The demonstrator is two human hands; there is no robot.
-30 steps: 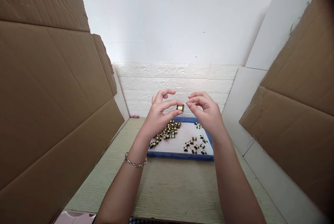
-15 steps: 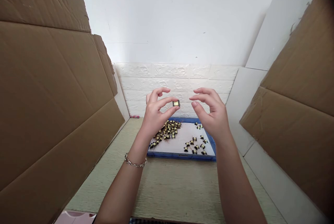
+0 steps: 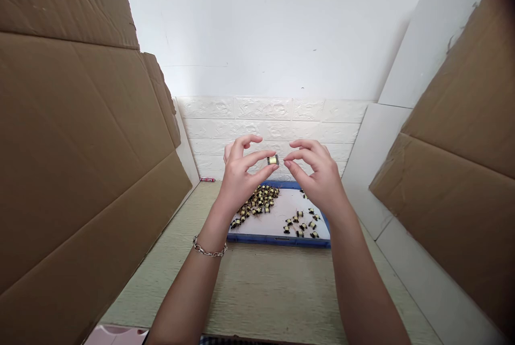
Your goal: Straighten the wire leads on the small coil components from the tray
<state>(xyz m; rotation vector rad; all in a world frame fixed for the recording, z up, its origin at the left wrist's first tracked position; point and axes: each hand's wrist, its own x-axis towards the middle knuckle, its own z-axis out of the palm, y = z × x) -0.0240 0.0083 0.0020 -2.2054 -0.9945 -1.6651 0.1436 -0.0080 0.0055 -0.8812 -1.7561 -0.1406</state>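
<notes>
Between the thumb and index finger of my left hand [image 3: 244, 170] is a small black coil with a yellow winding [image 3: 273, 160], held up above the tray. Just right of it, my right hand [image 3: 316, 169] has its thumb and index fingertips pinched together beside the coil; whether a thin wire is between them is too small to tell. Below both hands lies a blue-rimmed tray [image 3: 277, 240] with a white bottom. A dense pile of similar coils [image 3: 261, 200] fills its left part, and several loose coils [image 3: 303, 226] are scattered at the right.
Large cardboard sheets [image 3: 80, 146] stand at the left and at the right [image 3: 454, 189]. A white wall [image 3: 273, 23] rises behind the pale table [image 3: 277, 286]. A small red tube [image 3: 207, 180] lies near the back left corner, and a pink object [image 3: 116, 335] is at the lower left.
My right hand has moved left toward the coil, and its thumb and index finger have closed together. My left hand has barely moved, still pinching the coil.
</notes>
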